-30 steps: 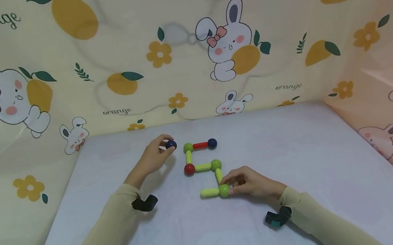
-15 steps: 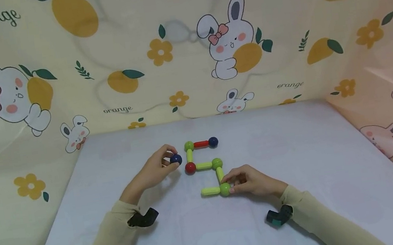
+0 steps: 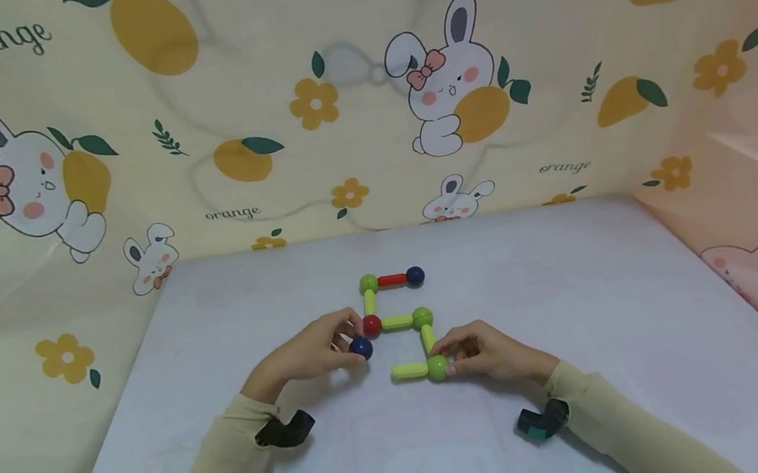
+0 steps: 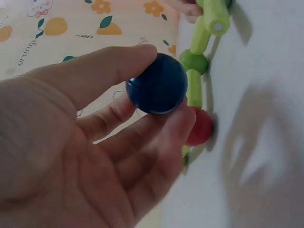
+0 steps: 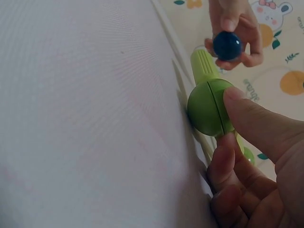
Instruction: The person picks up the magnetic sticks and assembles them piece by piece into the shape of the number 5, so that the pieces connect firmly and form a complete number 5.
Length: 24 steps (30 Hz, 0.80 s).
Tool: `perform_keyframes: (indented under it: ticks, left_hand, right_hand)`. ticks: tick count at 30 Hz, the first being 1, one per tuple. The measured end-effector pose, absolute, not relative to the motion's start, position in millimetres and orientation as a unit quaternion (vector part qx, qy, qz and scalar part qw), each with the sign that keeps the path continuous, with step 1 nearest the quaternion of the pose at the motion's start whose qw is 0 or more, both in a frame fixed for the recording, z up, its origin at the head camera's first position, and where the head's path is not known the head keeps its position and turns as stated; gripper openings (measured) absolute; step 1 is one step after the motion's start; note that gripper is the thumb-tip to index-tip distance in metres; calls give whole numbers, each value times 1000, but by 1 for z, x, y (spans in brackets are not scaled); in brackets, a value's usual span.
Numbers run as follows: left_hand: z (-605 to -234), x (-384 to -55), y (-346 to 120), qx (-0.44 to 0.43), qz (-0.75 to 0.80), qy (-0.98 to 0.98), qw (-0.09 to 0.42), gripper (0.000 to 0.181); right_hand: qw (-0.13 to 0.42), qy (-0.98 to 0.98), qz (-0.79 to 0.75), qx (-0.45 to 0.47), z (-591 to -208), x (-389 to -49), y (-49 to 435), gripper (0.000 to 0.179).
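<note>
A dark blue ball [image 4: 157,84] is pinched between the thumb and fingers of my left hand [image 3: 315,349], just left of the red ball [image 3: 372,325]. My right hand [image 3: 484,351] grips the nearest green ball [image 5: 206,108] between thumb and fingers. From that ball a green rod [image 3: 409,371] points left, its outer end bare. The balls and rods form a linked zigzag on the table: another green ball [image 3: 423,317] in the middle, a green ball [image 3: 369,283] at the back left, and a red rod [image 3: 392,280] leading to a second blue ball [image 3: 415,276].
The white tabletop [image 3: 574,282] surrounds the zigzag. Behind it and at the sides hangs a cloth [image 3: 367,149] printed with rabbits and oranges. A dark camera mount is strapped on each wrist.
My left hand has carried the blue ball toward me and slightly right, from beside the back green ball to beside the red one. The right hand keeps its grip on the green ball.
</note>
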<state>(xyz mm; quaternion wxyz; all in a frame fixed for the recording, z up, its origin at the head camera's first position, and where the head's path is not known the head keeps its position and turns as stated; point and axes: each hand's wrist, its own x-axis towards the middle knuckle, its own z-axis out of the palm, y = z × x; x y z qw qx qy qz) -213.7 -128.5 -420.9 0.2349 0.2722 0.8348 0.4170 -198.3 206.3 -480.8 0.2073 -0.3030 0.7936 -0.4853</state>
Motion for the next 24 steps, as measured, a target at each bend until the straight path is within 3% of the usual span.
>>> perform_keyframes:
  ticks: [9,24]
  left_hand:
    - [-439,-207,-112,223,424,822,309,28]
    - [-444,-204,-105,230,403,834,298,29]
  right_hand:
    - [207,797,-484,-296,-482,-194,206,33]
    - [200,797,-480,-307,-481,-196,206,33]
